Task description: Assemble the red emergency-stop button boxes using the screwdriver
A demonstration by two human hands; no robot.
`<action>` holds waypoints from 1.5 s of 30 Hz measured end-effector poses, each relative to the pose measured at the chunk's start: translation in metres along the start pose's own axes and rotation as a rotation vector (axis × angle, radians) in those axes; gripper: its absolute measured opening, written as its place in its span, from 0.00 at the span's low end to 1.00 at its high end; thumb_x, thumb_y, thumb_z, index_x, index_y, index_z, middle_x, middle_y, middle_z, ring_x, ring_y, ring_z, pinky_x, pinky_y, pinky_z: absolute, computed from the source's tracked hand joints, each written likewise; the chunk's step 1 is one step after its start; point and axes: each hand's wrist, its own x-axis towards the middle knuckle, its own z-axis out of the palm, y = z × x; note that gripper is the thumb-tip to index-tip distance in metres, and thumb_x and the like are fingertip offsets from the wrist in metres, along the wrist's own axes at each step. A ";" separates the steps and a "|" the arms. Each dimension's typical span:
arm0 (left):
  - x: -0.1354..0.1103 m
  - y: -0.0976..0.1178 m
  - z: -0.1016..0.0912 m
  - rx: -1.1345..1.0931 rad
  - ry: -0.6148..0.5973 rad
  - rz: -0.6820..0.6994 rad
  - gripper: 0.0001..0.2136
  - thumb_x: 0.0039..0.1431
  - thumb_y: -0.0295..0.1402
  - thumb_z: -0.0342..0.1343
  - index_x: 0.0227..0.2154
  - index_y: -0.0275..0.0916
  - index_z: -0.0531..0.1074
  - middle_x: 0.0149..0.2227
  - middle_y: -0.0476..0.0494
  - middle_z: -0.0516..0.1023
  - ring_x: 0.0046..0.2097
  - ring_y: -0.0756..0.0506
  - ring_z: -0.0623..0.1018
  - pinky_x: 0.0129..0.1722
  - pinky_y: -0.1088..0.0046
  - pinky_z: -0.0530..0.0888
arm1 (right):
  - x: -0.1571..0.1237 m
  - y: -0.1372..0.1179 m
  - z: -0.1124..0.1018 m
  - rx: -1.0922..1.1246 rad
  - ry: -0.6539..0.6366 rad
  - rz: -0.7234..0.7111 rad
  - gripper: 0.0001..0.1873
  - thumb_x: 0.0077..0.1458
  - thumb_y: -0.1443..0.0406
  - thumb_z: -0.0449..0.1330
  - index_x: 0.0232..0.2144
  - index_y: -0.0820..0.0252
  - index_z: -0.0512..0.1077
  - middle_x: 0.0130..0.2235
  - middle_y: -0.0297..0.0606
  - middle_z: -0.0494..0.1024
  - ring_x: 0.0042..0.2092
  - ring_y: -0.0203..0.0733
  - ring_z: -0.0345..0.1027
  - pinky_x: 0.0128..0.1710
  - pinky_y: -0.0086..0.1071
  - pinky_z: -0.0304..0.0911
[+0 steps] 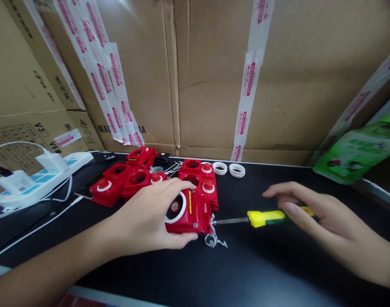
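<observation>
My left hand [150,213] grips a red box-shaped device [197,213] with a white ring [183,209] around a dark round part on its face. The fingers lie over its top and the thumb presses its near side. My right hand [322,226] is loosely closed around the rear of a yellow and dark green screwdriver [267,217], with the index finger stretched out above the handle. The screwdriver lies nearly level, its metal shaft reaching the right side of the device. A clear coiled cord [210,241] with a frayed white end hangs at that corner.
More red devices [108,185] with round knobs stand behind my left hand. White rings [237,170] and thin metal rods [174,169] lie at the back. A white power strip [44,179] is at left, a green pouch [357,149] at right. Cardboard walls [210,85] enclose the black table.
</observation>
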 end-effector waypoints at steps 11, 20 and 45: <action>0.001 -0.002 0.002 -0.023 0.024 -0.001 0.33 0.54 0.43 0.74 0.61 0.45 0.70 0.55 0.43 0.84 0.51 0.37 0.86 0.52 0.59 0.82 | -0.011 0.012 -0.001 0.268 -0.091 0.223 0.25 0.64 0.41 0.61 0.56 0.42 0.77 0.41 0.36 0.80 0.34 0.44 0.71 0.29 0.30 0.70; -0.002 -0.002 0.005 -0.007 0.034 -0.015 0.35 0.54 0.43 0.75 0.63 0.45 0.70 0.58 0.40 0.83 0.56 0.34 0.85 0.59 0.56 0.81 | -0.009 0.018 -0.004 0.251 -0.046 0.189 0.25 0.61 0.41 0.63 0.57 0.38 0.76 0.52 0.37 0.80 0.43 0.50 0.75 0.40 0.35 0.76; 0.000 -0.005 0.008 0.035 0.108 0.068 0.36 0.54 0.42 0.77 0.63 0.41 0.70 0.60 0.39 0.83 0.59 0.34 0.84 0.61 0.56 0.80 | -0.003 0.015 -0.001 0.323 -0.065 0.313 0.26 0.58 0.40 0.66 0.54 0.39 0.80 0.49 0.38 0.82 0.43 0.49 0.77 0.39 0.32 0.76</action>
